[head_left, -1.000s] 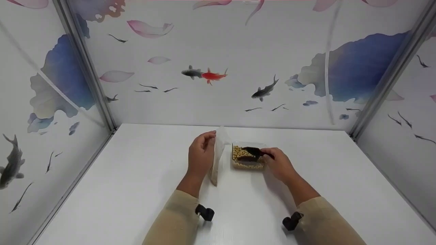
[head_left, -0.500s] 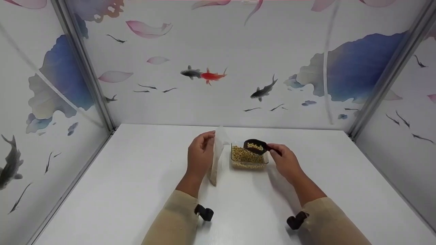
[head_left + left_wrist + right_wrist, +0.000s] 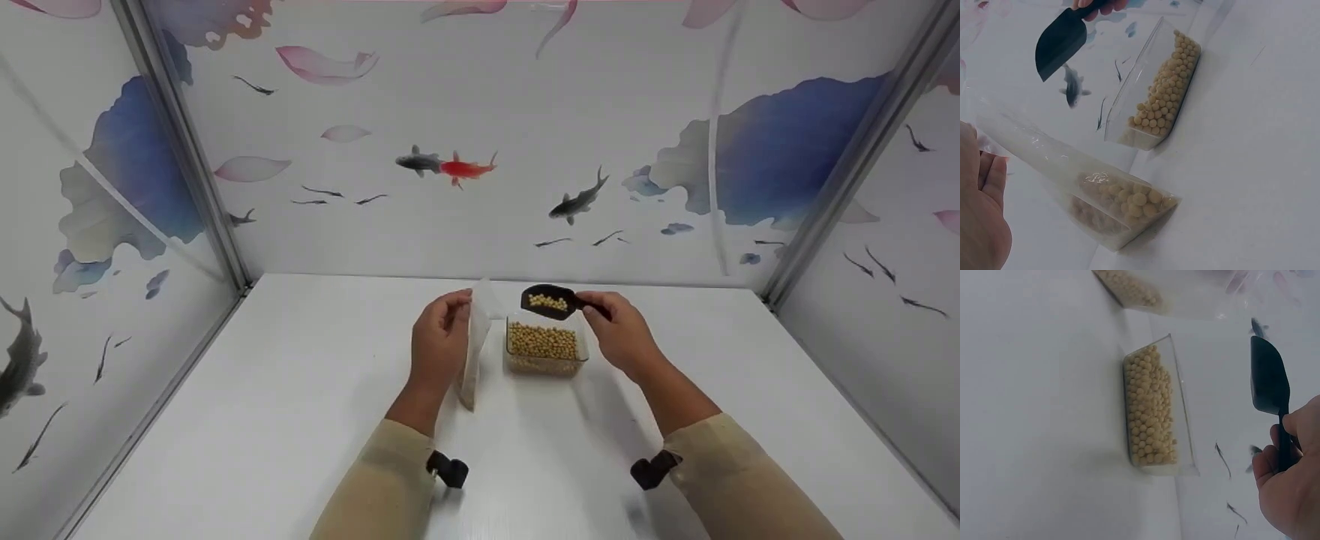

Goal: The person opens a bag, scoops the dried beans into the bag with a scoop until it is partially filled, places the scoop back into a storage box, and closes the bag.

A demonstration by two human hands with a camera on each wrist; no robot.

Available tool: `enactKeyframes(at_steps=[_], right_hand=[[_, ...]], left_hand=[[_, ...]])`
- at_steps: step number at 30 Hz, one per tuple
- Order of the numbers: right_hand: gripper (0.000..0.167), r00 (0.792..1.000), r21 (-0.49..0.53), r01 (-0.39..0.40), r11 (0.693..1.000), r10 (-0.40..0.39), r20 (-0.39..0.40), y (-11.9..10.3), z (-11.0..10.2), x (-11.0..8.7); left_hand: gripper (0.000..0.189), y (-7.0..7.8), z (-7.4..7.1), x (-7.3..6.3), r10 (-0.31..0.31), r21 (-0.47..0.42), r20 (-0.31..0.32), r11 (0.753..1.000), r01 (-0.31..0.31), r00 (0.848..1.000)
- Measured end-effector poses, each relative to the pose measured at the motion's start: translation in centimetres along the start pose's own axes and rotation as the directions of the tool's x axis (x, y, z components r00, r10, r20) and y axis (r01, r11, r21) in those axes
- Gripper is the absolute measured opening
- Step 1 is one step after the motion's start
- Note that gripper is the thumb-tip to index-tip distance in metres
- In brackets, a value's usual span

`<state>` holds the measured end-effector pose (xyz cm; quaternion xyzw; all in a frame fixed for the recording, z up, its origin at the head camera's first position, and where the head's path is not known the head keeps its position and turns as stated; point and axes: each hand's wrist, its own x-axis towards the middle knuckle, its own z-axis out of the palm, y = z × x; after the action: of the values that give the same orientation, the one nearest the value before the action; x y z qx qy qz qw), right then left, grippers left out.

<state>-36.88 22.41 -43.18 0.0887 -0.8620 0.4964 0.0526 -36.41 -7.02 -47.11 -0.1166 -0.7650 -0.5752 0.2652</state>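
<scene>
My left hand [image 3: 439, 337] grips the upper edge of a clear plastic bag [image 3: 472, 364] that stands upright on the table. Soybeans [image 3: 1137, 205] fill the bottom of the bag. In my right hand [image 3: 621, 330] is the handle of a black scoop [image 3: 1064, 45], pinched between thumb and fingers. The scoop carries a small heap of soybeans [image 3: 547, 302] and hangs above the back of a clear rectangular container [image 3: 1184, 399], to the right of the bag's mouth. More soybeans [image 3: 1148, 408] lie in the container, which sits right of the bag.
The white table [image 3: 300, 427] is bounded by printed panels at the back and both sides, with metal posts at the corners. The back panel [image 3: 480, 90] rises close behind the bag and container. Black wrist mounts [image 3: 448, 470] stick out from the sleeves.
The scoop has come up out of the container with soybeans in it, then moved up and slightly left. My left hand and the bag stay in place.
</scene>
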Motion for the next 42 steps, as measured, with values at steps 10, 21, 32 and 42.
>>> enactKeyframes(at_steps=[10, 21, 32, 42], right_hand=[[0.036, 0.993, -0.129, 0.114, 0.985, -0.111, 0.036, -5.3, -0.1, 1.1], [0.032, 0.961, -0.366, 0.274, 0.889, -0.245, 0.126, -9.1, 0.9, 1.8], [0.026, 0.906, -0.512, 0.407, 0.756, -0.407, 0.118, -9.5, 1.1, 1.4], [0.03, 0.958, -0.416, 0.282, 0.865, -0.274, 0.08, -6.8, -0.6, 1.5]], left_hand=[[0.018, 0.1, 0.1, 0.2, -0.015, 0.003, -0.006, 1.0, 0.015, 1.0], [0.016, 0.2, 0.2, 0.0, -0.044, -0.028, -0.004, 0.999, 0.043, 0.999], [0.016, 0.3, 0.1, 0.2, -0.05, 0.002, -0.011, 0.999, 0.05, 0.999], [0.019, 0.2, 0.0, 0.2, -0.028, -0.002, -0.007, 1.0, 0.028, 1.0]])
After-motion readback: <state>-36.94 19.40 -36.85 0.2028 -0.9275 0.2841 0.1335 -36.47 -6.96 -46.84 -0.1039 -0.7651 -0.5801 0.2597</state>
